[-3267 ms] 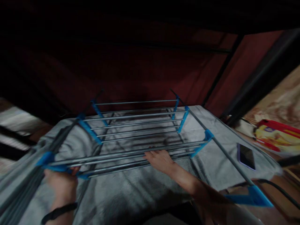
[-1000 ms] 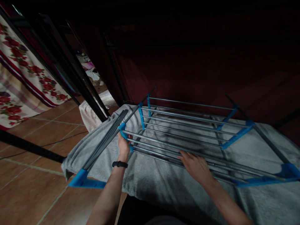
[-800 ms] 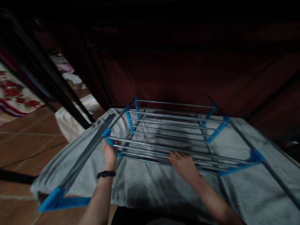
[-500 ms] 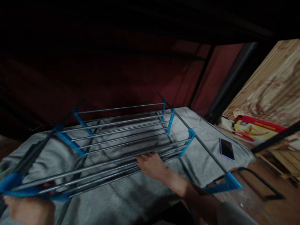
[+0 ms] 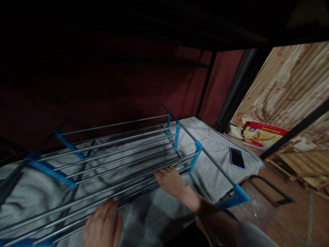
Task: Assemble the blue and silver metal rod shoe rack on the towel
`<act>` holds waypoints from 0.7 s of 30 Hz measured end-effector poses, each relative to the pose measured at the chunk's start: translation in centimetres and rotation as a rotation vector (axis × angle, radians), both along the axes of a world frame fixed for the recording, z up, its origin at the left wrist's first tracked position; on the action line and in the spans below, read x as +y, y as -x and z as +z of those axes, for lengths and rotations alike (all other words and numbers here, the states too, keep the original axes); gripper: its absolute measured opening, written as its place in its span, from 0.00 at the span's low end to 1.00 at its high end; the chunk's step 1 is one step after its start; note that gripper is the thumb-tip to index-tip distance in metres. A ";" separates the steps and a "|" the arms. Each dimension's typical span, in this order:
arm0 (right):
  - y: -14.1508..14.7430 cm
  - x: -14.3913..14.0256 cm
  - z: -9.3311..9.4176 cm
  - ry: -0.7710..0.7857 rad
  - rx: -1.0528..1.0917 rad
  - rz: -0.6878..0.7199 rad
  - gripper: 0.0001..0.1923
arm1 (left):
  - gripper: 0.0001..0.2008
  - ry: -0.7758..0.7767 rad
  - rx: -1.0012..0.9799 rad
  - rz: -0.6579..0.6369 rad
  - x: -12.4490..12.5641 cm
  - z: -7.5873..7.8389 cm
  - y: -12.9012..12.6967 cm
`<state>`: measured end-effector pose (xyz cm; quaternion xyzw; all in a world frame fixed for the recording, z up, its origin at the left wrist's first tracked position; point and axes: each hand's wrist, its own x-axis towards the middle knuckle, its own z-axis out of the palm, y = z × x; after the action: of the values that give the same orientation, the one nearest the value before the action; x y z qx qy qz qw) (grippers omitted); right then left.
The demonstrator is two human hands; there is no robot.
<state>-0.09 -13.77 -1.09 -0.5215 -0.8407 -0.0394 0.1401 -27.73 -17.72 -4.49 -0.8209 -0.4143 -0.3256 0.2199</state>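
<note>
Lying flat on the grey towel, the drying rack is not yet folded; left hand and right hand rest spread on its nearest rods, gripping nothing; phone right of rack.

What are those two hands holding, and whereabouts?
Both the left hand and right hand rest on the drying rack, at its nearest metal rods.

Grey-railed, blue-jointed drying rack; grey towel

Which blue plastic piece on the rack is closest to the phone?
The blue corner piece at the rack's right end, hanging over the towel's edge just below the phone. The other blue pieces sit further left.
</note>
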 end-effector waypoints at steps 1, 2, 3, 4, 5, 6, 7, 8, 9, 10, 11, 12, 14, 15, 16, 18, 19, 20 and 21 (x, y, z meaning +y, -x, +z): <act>-0.2 0.0 -0.1 -0.018 0.010 -0.009 0.07 | 0.18 0.023 0.060 -0.020 0.6 0.3 -1.6; -0.4 -0.1 -0.2 -0.037 0.023 -0.014 0.07 | 0.18 0.035 0.106 -0.026 1.3 0.7 -3.2; -0.6 -0.3 -0.2 -0.059 0.042 -0.016 0.08 | 0.18 0.046 0.151 -0.041 1.9 1.2 -4.7; -0.8 -0.6 -0.2 -0.087 0.072 -0.017 0.09 | 0.17 0.056 0.190 -0.061 2.6 1.6 -6.0; -1.0 -1.0 -0.3 -0.123 0.114 -0.020 0.11 | 0.16 0.066 0.220 -0.078 3.2 2.0 -7.1; -1.2 -1.6 -0.5 -0.161 0.166 -0.023 0.14 | 0.15 0.079 0.239 -0.096 3.7 2.2 -8.0; -1.5 -2.4 -0.7 -0.200 0.224 -0.029 0.17 | 0.15 0.096 0.246 -0.105 4.1 2.4 -8.7; -1.8 -3.2 -1.2 -0.237 0.288 -0.042 0.19 | 0.14 0.111 0.243 -0.109 4.4 2.4 -9.2; -2.3 -4.2 -1.8 -0.268 0.356 -0.068 0.21 | 0.14 0.128 0.235 -0.108 4.7 2.4 -9.5; -2.8 -5.0 -2.5 -0.295 0.429 -0.109 0.22 | 0.13 0.149 0.228 -0.109 4.9 2.3 -9.7; -3.5 -5.8 -3.3 -0.321 0.507 -0.173 0.22 | 0.13 0.171 0.224 -0.110 5.0 2.2 -9.9; -4.2 -6.3 -4.2 -0.347 0.591 -0.259 0.21 | 0.13 0.189 0.221 -0.116 5.2 2.1 -9.9; -6.0 -6.5 -5.7 -0.404 0.767 -0.470 0.20 | 0.13 0.226 0.225 -0.130 5.4 2.0 -10.0; -6.9 -6.2 -6.3 -0.426 0.847 -0.567 0.21 | 0.13 0.246 0.231 -0.133 5.4 2.1 -10.0; -7.8 -5.7 -6.7 -0.435 0.918 -0.641 0.23 | 0.13 0.266 0.238 -0.135 5.5 2.2 -10.0; -9.3 -4.2 -7.2 -0.390 1.033 -0.693 0.26 | 0.14 0.305 0.252 -0.125 5.5 2.5 -10.1; -9.8 -3.4 -7.3 -0.340 1.078 -0.675 0.27 | 0.14 0.325 0.263 -0.113 5.4 2.6 -10.1; -10.1 -2.7 -7.3 -0.287 1.118 -0.643 0.27 | 0.14 0.340 0.273 -0.102 5.4 2.8 -10.1; -10.4 -2.1 -7.3 -0.243 1.153 -0.611 0.26 | 0.14 0.352 0.283 -0.094 5.3 2.9 -10.2</act>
<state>10.29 -15.87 -8.37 -0.6545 -0.4351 0.1137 0.6078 -17.54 -12.37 -1.59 -0.9026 -0.3909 -0.1399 0.1140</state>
